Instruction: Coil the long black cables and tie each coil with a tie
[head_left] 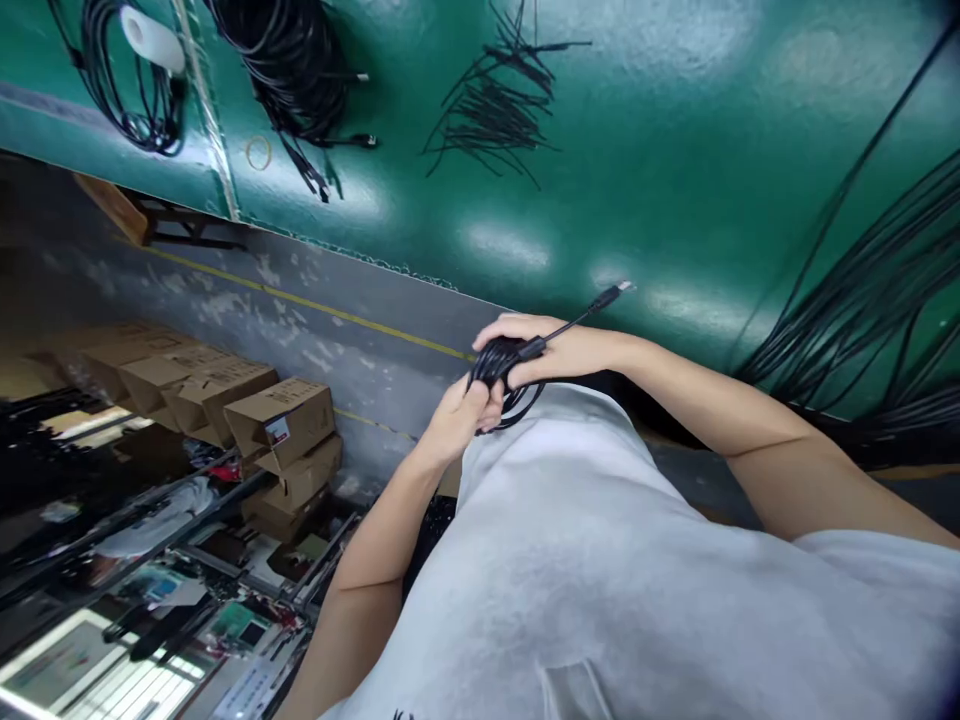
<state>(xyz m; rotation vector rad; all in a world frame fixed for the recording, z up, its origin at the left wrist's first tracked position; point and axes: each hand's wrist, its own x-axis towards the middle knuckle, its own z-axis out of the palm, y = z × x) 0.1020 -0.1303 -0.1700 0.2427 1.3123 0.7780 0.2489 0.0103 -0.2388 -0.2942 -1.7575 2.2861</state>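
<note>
A small coil of black cable (496, 360) is held close to my waist, just off the front edge of the green table. My left hand (459, 412) grips the near end of the coil, thumb pressed over the loops. Wrapped round its far side is my right hand (566, 345), with fingers behind the loops and thumb below. From the coil a short free end runs up over the right hand to a plug (611, 295) with a pale metal tip. Some lower loops hang loose against my white shirt. The fingertips behind the coil are partly hidden.
On the green table (675, 200) lie a pile of short black ties (506, 110), a thick cable bundle (289, 70), a rubber band (258, 152) and a white roll (152, 40). Long black cables (885, 290) spread at the right. Cardboard boxes (281, 420) stand left on the floor.
</note>
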